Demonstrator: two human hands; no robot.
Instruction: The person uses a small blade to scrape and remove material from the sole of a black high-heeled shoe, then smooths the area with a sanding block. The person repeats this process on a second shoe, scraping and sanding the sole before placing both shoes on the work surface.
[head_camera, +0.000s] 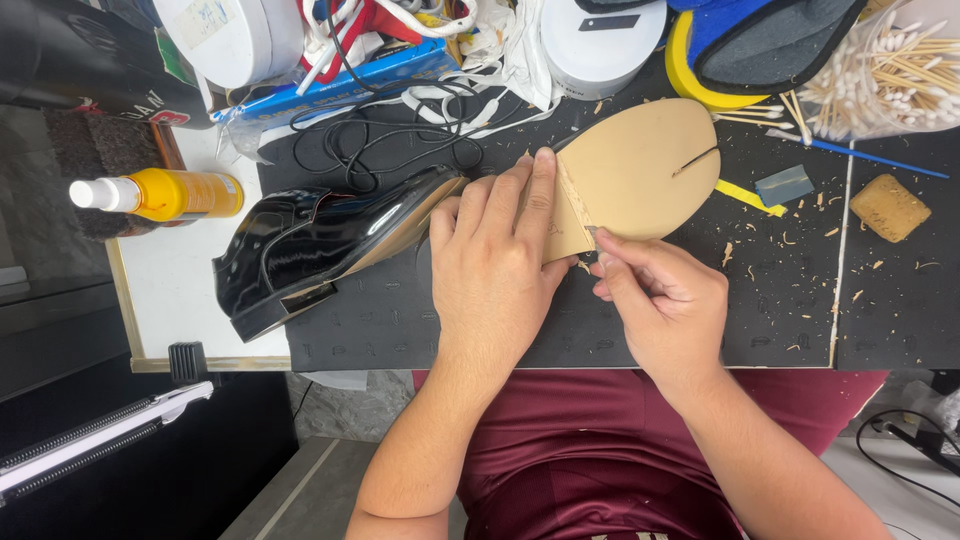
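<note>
Left hand (490, 265), centre of frame: palm down, fingers flat and extended, pressing on the tan leather sole (625, 175) where it meets the black glossy shoe (320, 245). Grip released; it bears down rather than clasps. Index fingertip lies along the cut edge of the sole.

Right hand (660, 300), just right of centre: fingers clenched, thumb and forefinger pinched at the lower edge of the sole. What sits inside the pinch is hidden; cannot tell whether a tool is held.

The sole runs from frame centre up toward the upper right, its rounded toe end free and lifted clear of the shoe, with a short dark slit near the tip. The shoe lies on its side to the left, toe pointing right, resting on a black mat (880, 310) on the table.

Pale shavings are scattered over the mat to the right. Right edge: a tan block (890, 207). Upper right: a bag of cotton swabs (885, 75). Left of frame: an orange spray bottle (165, 194) lying flat. Top centre: a tangle of black cable (390, 140).
</note>
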